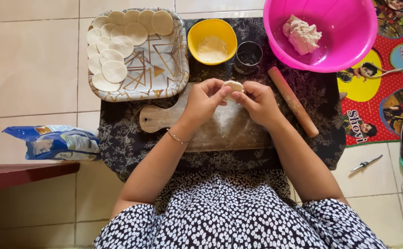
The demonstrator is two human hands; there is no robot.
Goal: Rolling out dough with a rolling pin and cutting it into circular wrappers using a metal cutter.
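Both forearms come up from my lap to the board point(220, 131), where my left hand point(204, 102) and right hand point(257, 102) pinch one small dough piece point(233, 86) between their fingertips, just above the board's far edge. Far left of my grip lies a blue bag point(54, 142) on bare tile with open floor around it. Up-left, the tray point(164, 69) of dough rounds point(114, 71) overlaps the board's corner. Straight ahead sit a yellow bowl point(211, 41) and a metal cutter point(248, 56). Right of my hold, the rolling pin point(294, 102) slants beside the board's edge, the pink basin point(321, 34) beyond it.
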